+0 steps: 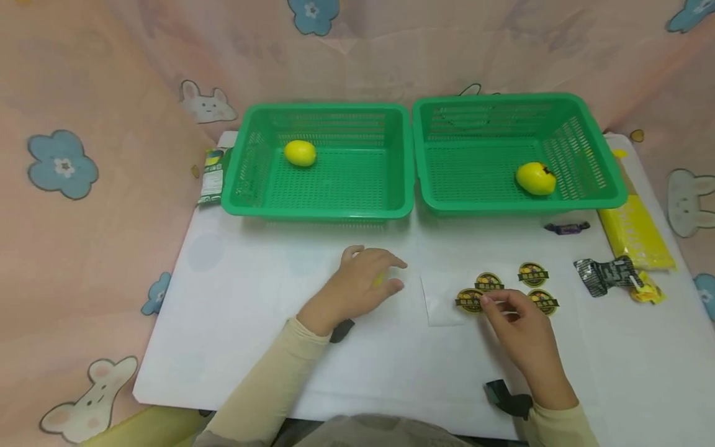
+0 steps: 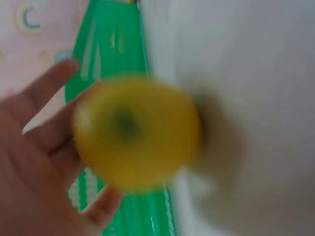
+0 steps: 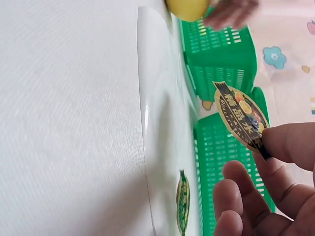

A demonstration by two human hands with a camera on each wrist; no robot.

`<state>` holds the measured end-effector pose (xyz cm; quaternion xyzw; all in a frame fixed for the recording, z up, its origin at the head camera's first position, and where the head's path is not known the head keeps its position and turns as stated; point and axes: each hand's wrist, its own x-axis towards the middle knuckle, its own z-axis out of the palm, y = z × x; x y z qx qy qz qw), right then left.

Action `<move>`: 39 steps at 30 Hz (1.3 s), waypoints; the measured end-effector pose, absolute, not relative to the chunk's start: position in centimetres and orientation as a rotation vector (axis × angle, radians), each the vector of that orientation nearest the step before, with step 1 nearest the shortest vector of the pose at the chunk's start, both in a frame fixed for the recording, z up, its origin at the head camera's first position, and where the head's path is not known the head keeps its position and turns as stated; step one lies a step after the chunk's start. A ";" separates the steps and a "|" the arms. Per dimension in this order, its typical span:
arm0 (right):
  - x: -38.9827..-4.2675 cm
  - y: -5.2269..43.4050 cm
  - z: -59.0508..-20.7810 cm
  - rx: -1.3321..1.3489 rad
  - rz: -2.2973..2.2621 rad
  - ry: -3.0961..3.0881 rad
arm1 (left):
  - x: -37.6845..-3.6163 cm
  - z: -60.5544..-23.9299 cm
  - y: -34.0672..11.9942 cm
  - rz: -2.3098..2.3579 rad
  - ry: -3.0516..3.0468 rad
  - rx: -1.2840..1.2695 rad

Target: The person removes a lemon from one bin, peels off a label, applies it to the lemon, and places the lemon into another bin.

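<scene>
While L hand (image 1: 357, 287) grips lemon (image 2: 135, 132), R fingers (image 3: 290, 142) pinch sticker (image 3: 241, 117).

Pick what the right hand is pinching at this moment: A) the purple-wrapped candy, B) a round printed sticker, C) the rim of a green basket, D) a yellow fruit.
B: in the right wrist view the right hand pinches the edge of a round sticker lifted off the sheet, while the yellow fruit sits in the left hand.
</scene>
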<state>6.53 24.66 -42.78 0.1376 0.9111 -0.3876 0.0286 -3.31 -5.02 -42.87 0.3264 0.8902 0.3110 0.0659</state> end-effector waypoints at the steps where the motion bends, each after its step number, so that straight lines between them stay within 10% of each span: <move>1: 6.5 24.6 -42.8 0.418 -1.207 2.806 | -3.7 -43.0 -6.0 0.917 2.646 0.970; 10: 5.7 23.5 -42.5 0.345 -1.268 2.733 | -3.2 -44.9 -10.6 1.020 2.506 0.733; 21: 2.2 16.6 -38.1 0.142 -1.940 2.341 | -2.0 -43.2 -4.9 2.348 1.544 0.176; 39: -0.1 13.6 -37.6 0.208 -1.976 2.400 | -1.9 -42.6 -2.4 2.521 1.461 0.225</move>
